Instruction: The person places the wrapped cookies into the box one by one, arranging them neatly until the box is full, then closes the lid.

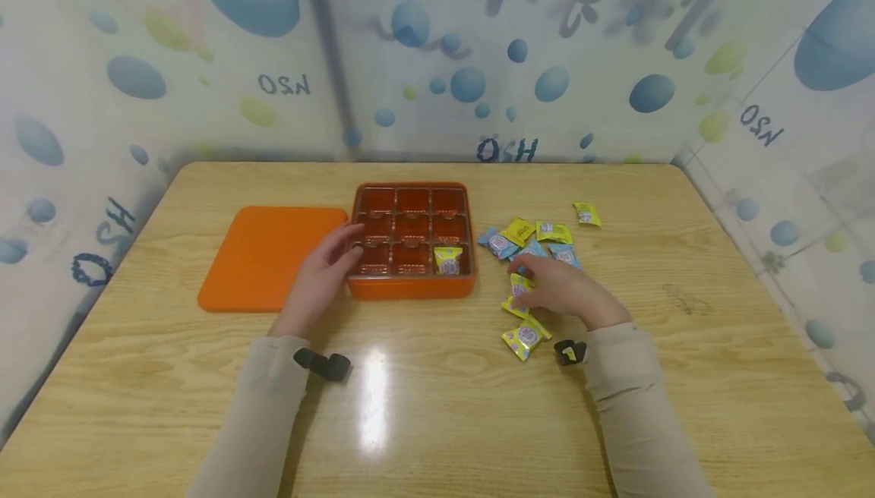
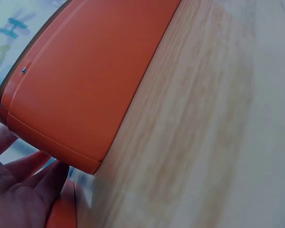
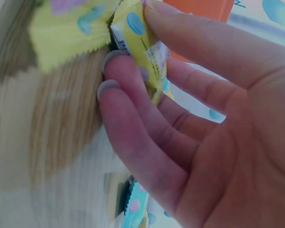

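At the left of the head view, a flat, square orange lid [image 1: 256, 259] with rounded corners lies on a pale wood-grained table [image 1: 437, 422]. The left hand [image 1: 323, 270], below a beige sleeve [image 1: 256, 407] and a black wrist strap [image 1: 323, 365], covers part of the lid's right side. Its thumb and fingers are loosely spread, fairly straight, and touch the left rim of a square orange box [image 1: 410, 288]. The left wrist view shows these fingers at the box's corner, in the lower left of the frame.

The box stands just left of the frame's centre, its clear plastic insert [image 1: 412, 250] divided into nine compartments, three by three. One small yellow wrapped packet [image 1: 447, 260] sits in the lower right compartment.

To the right of the box lies a loose cluster of small yellow and blue wrapped packets [image 1: 553, 232], some partly hidden by the right hand [image 1: 567, 289]. That hand, also in a beige sleeve, pinches a yellow patterned packet [image 1: 517, 289]; its thumb and fingers are curved narrowly round it, plain to see at the top of the right wrist view. Below this, near the hand, another yellow packet [image 1: 526, 337] rests on the table. Farther right, near the upper right of the tabletop, one yellow packet [image 1: 586, 214] lies apart from the cluster.
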Motion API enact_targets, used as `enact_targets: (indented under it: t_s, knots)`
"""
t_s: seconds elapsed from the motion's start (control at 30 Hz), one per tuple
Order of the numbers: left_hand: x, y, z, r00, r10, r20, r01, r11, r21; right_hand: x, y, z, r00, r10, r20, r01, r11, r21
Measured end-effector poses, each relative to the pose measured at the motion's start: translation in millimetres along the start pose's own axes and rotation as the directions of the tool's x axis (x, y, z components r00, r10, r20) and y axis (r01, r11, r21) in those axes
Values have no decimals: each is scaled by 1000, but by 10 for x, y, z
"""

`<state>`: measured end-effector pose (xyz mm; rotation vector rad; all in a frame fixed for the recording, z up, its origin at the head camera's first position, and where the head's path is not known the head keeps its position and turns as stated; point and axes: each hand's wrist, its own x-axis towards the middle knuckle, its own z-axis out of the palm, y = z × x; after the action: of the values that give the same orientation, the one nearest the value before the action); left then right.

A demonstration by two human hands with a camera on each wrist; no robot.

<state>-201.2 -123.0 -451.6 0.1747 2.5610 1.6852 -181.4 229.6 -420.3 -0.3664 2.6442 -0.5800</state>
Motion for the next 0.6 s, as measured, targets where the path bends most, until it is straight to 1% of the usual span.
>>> enact_targets:
  t_s: [0.17, 0.3, 0.4, 0.6]
  knots:
    - [-61, 161, 1, 1000, -10, 6, 11, 1000, -24, 1, 10, 6, 1000, -7, -6, 7, 1000, 3]
    - [-114, 271, 5, 1000, -12, 5, 13, 999, -31, 1, 15, 5, 999, -29, -25, 30, 999, 12]
    - [-129, 296, 6, 1000, -14, 4, 14, 1000, -26, -6, 3, -7, 998, -43, -38, 44, 999, 25]
    - [-128, 290, -2, 1000, -16, 7, 16, 1000, -26, -9, -58, -42, 996, -44, -81, 51, 995, 87]
